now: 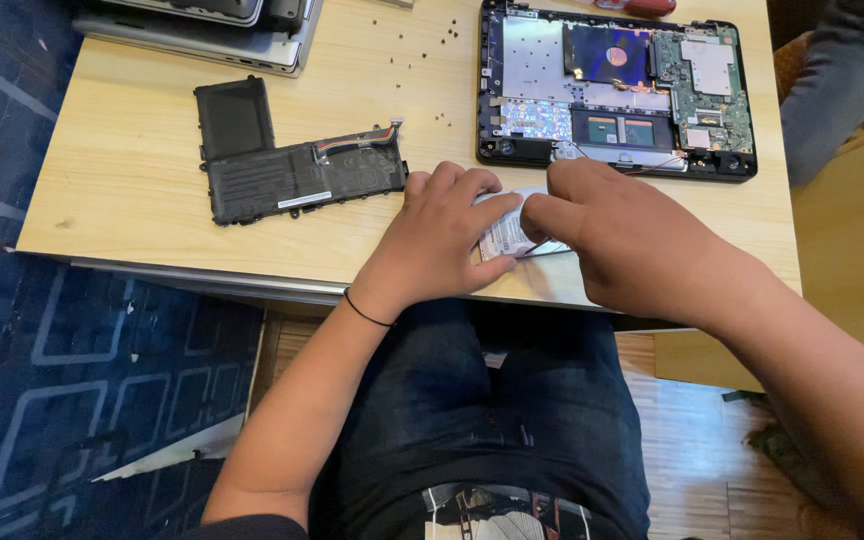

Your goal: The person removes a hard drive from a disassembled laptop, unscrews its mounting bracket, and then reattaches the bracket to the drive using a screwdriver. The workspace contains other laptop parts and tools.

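Both hands on silver hard drive (pixel 504 232) at near table (pixel 132 190) edge: left hand (pixel 442 235) pressing flat on its left part, right hand (pixel 612 235) pinching right end. Long axis left-right. Black battery (pixel 297 175) further left, opened laptop (pixel 617 90) behind.

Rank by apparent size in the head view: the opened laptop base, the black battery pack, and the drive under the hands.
1. Opened laptop base, the largest.
2. Black battery pack, smaller.
3. Silver drive, seemingly the smallest, but the left hand and right hand cover most of it, so its full extent is unsure.
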